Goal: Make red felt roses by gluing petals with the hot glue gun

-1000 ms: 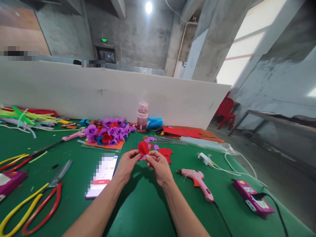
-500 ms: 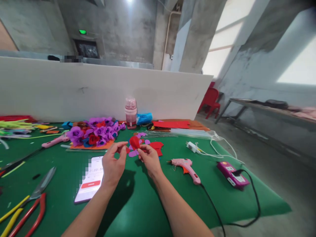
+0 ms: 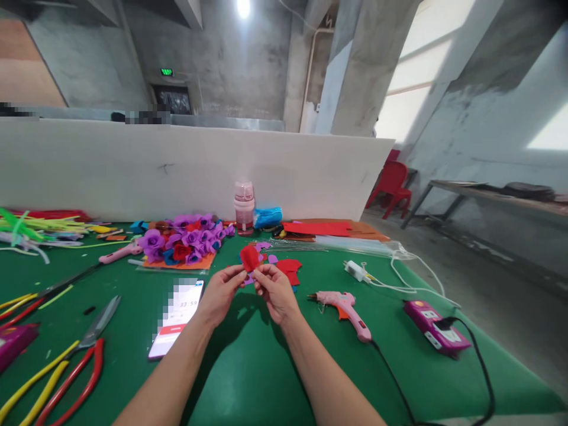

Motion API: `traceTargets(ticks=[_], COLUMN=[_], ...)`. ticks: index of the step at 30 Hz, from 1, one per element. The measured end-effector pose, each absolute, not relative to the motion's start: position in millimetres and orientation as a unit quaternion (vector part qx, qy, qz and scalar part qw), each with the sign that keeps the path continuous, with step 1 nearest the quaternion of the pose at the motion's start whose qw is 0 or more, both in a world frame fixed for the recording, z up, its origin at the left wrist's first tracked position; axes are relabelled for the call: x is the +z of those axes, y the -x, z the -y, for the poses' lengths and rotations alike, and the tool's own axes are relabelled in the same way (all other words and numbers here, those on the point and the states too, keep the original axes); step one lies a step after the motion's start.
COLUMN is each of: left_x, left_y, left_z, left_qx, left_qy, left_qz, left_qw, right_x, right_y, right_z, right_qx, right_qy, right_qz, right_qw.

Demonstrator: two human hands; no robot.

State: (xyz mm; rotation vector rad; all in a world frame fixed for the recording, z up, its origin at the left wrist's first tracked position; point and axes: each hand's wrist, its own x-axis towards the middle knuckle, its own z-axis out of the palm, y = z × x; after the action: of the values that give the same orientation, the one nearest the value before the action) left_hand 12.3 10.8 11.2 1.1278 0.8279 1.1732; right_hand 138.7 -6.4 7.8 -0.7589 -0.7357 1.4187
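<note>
A curled red petal (image 3: 249,258), cut from some thin sheet, stands up between my two hands above the green table. My left hand (image 3: 220,294) pinches its lower left edge, and my right hand (image 3: 276,291) pinches it at the lower right. Just behind lie loose purple petals (image 3: 272,259) and flat red pieces (image 3: 289,271). To the right of my right hand a pink glue gun (image 3: 339,303) rests on its side. A phone (image 3: 180,319) with a timer on screen lies beside my left forearm.
Finished purple and red flowers (image 3: 190,239) are heaped at the back left. Large scissors (image 3: 95,337) lie front left. Behind stand a pink bottle (image 3: 244,207) and a white board (image 3: 284,171). A purple power strip (image 3: 437,328) and cables occupy the right.
My left hand has come in from the left and now grips the red petal together with my right hand. The view has turned slightly left.
</note>
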Motion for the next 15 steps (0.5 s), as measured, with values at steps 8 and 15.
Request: traceTargets(ticks=[8,15], left_x=[6.3,3.6], left_y=[-18.1,-16.9], left_z=[-9.9,-11.5], left_qx=[0.528,0.526], left_qy=[-0.425,-0.384], left_qz=[-0.346,-0.303], left_qw=[0.649,0.696], right_x=[3.0,1.3], right_y=[-136.3,-133.6], right_z=[6.2,7.1], right_qx=[0.628,0.64], right_qy=[0.331,0.327], right_qz=[0.32,0.342], right_qw=[0.628,0.605])
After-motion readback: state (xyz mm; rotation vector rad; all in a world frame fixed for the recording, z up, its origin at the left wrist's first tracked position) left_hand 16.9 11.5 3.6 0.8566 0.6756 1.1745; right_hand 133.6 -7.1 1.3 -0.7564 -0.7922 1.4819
